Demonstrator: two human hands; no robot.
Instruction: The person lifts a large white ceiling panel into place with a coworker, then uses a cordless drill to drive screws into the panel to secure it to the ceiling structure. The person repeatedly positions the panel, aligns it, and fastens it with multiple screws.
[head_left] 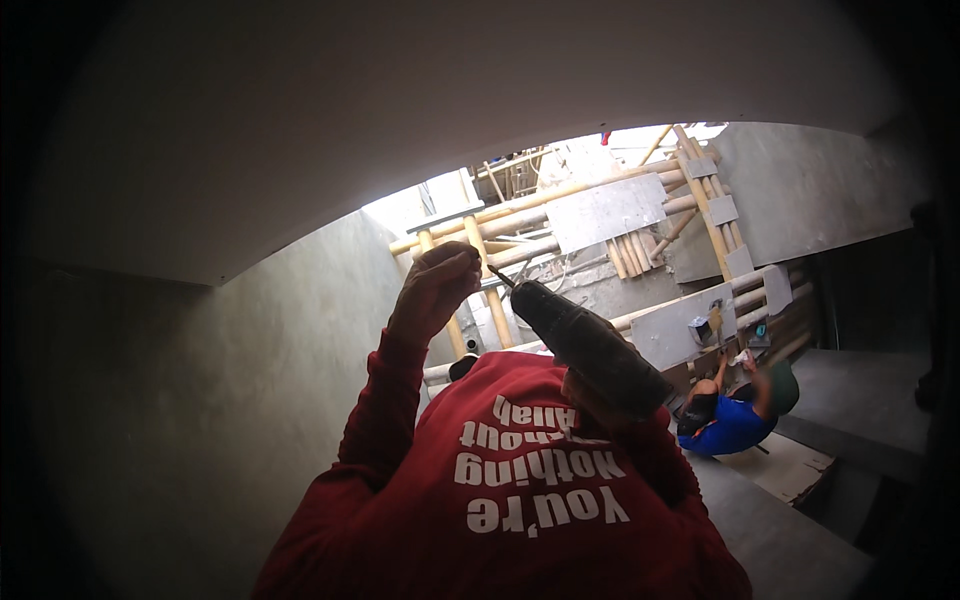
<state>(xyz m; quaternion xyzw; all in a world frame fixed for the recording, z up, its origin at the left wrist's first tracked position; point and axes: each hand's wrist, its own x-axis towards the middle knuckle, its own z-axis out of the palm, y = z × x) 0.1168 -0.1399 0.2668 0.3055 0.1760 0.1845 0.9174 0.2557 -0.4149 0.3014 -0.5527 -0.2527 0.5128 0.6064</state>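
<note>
My left hand [437, 283] is raised, its fingers pinched together. Something small and dark may be between the fingertips, too small to make out. Just right of those fingertips is the thin bit of a dark power drill [590, 345], pointing up and to the left. My right hand [577, 390] grips the drill from below, mostly hidden behind the tool's body. Both arms are in red sleeves, and the front of my red shirt [540, 470] with white lettering fills the lower middle.
Overhead, a pale panel [400, 100] spans the top of the view. A grey wall [300, 330] stands at left. Bamboo scaffolding [520, 210] with grey boards [610, 212] lies below. At lower right, a person in blue [728, 428] crouches beside planks.
</note>
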